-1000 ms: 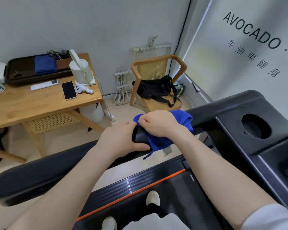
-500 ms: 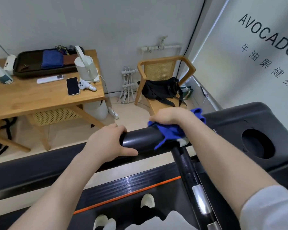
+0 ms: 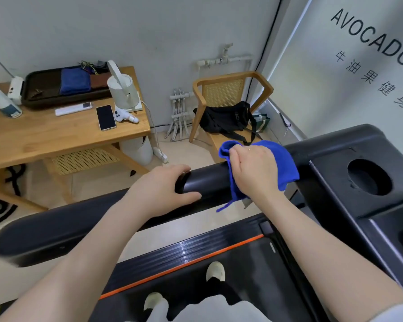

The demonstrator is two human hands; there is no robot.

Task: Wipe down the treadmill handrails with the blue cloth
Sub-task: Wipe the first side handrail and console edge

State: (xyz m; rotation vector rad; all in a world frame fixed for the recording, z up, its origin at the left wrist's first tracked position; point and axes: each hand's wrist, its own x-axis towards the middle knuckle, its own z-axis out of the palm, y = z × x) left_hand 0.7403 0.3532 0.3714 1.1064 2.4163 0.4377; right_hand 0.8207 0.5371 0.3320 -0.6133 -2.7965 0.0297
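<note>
Now we are gripping the soft, plush blue cloth (image 3: 286,166) in our right hand (image 3: 256,173), draping it over the smooth, rounded black treadmill handrail (image 3: 207,182); just beside it, our left hand (image 3: 163,189) is clasping the same rail.

The wooden table (image 3: 44,135) carries a dark tray (image 3: 44,98), kettle (image 3: 123,91), phone (image 3: 106,117) and remote (image 3: 73,109).

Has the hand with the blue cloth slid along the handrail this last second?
Cannot tell: the right hand holds the blue cloth near the console throughout; the camera shifted.
</note>
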